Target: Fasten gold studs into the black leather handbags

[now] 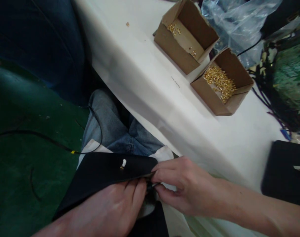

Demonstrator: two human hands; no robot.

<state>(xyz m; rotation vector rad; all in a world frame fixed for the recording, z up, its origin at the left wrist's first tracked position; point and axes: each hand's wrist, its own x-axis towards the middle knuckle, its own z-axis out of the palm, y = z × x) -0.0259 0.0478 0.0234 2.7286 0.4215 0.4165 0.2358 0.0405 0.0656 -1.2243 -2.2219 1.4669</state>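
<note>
Black piece (98,171) is lying across the lap (130,141), probably just to keep it steady: right hand (187,184) has its edge pinched between thumb and fingers, left hand (120,200) is tucked underneath, grip hidden, so I can't tell. The 2 cardboard boxes (206,98) on the desk (145,72) likely corral those tiny gold bits (220,82).

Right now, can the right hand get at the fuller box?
Probably yes: nothing visible blocks the right hand from the fuller box across the table, though it's busy with the black piece.
</note>
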